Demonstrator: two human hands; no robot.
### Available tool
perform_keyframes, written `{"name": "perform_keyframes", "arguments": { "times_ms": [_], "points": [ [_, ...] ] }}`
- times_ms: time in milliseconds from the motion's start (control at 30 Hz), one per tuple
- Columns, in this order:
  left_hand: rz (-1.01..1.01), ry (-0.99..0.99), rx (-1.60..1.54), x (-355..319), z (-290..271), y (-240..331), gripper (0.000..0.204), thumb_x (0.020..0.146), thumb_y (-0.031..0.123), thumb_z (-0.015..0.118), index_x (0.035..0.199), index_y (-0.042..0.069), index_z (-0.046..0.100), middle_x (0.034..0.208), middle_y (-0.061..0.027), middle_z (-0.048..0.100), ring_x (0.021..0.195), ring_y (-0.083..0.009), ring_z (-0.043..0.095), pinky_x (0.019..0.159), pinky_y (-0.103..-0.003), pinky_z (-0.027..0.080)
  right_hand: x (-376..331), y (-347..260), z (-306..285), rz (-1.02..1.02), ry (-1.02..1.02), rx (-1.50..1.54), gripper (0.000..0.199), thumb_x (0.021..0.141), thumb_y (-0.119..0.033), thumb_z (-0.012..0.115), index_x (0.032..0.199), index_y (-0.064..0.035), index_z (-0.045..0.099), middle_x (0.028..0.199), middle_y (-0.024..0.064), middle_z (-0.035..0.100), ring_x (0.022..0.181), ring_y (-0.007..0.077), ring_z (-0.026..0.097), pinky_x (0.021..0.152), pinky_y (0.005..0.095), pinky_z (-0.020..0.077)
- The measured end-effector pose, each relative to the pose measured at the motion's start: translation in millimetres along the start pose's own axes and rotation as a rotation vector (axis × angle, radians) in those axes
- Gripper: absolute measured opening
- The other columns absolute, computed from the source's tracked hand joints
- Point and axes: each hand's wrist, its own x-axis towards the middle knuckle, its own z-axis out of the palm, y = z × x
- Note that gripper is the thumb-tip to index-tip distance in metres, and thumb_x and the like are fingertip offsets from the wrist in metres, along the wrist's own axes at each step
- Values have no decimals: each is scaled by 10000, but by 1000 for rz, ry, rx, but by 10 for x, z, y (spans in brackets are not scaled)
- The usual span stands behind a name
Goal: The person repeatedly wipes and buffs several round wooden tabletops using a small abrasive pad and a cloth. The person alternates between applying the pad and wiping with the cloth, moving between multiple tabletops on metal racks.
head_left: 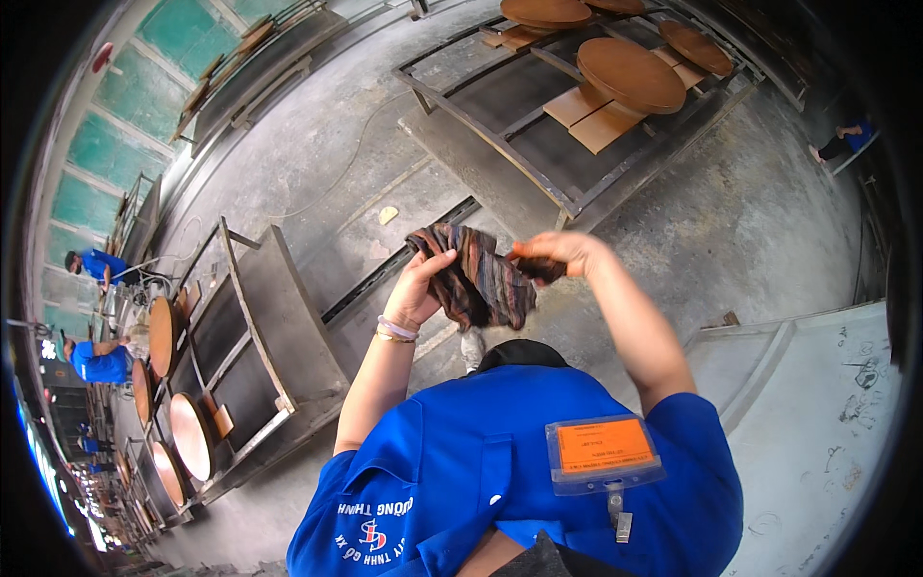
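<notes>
A dark striped cloth (pixel 478 277), brown, black and reddish, hangs bunched in front of my chest. My left hand (pixel 419 288) grips its left side, with the thumb lying on top of the fabric. At the other end, my right hand (pixel 562 252) pinches a twisted corner of the same cloth. Below the hands the cloth's lower folds hang loose over the floor. Two light bands circle my left wrist.
Ahead to the right, a metal frame table (pixel 490 135) carries round brown wooden tops (pixel 630 75) and flat boards (pixel 593 117). Another frame (pixel 252 317) with round tops (pixel 190 436) stands left, near people in blue shirts (pixel 99 362). A pale marked board (pixel 817 423) lies right.
</notes>
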Motion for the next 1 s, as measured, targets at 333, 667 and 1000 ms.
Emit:
{"name": "perform_keyframes", "arguments": {
  "times_ms": [333, 667, 1000],
  "points": [
    [-103, -14, 112, -85, 194, -27, 408, 950, -71, 675, 1351, -8, 638, 1300, -104, 721, 1189, -230, 703, 1078, -400, 550, 301, 649, -47, 66, -78, 324, 400, 1017, -396, 756, 1215, -49, 732, 1089, 74, 770, 871, 193, 730, 665, 356, 627],
    [-140, -107, 363, -58, 226, -6, 476, 982, 28, 705, 1441, -19, 591, 1358, -90, 705, 1245, -179, 661, 1094, -361, 510, 327, 551, 71, -251, -289, 600, 564, 974, -124, 781, 1478, -23, 549, 1275, 125, 731, 1021, 205, 757, 768, 328, 637],
    [186, 621, 666, 162, -27, -351, 486, 932, 49, 807, 1329, -75, 553, 1105, -126, 736, 916, -154, 721, 749, -322, 614, 319, 350, 137, -424, 422, 154, 666, 924, -11, 797, 1524, -81, 514, 1109, 87, 706, 892, 121, 688, 678, 237, 577]
  ]
}}
